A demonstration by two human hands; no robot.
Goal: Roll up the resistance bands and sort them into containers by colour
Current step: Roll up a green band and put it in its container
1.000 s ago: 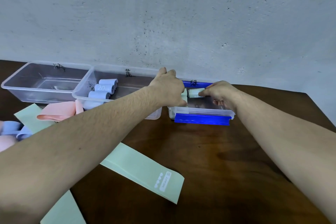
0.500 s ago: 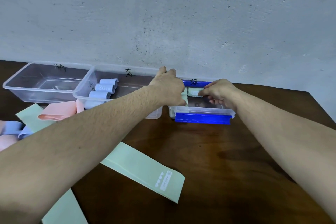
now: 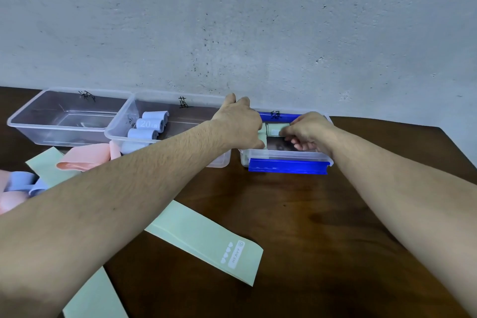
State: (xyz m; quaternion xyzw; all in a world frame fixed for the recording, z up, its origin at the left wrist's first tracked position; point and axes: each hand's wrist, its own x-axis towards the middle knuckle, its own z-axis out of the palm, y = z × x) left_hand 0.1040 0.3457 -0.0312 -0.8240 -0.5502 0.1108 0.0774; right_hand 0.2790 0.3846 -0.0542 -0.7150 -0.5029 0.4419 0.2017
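— Both hands have a grip on the same thing, yes? What is it?

— Yes. Left hand and right hand together grasp a rolled green band. The left fingers curl around its left end, the right fingers pinch its right end. The roll is held over the blue-trimmed container, inside its opening; I cannot tell if it touches the bottom.

— Where do the other containers stand?

— Taking the blue-trimmed container as the landmark: just to its left stands the middle clear container, with three rolled blue bands in its left part. Further left is another clear container; I see no roll in it. All three stand against the grey wall.

— And the bands not rolled?

— On the dark wooden counter, nearer to the person than the landmark, a flat green band lies, marked "HEAVY". Far left of the landmark lie a pink band and a blue band, loose, partly behind the left forearm.
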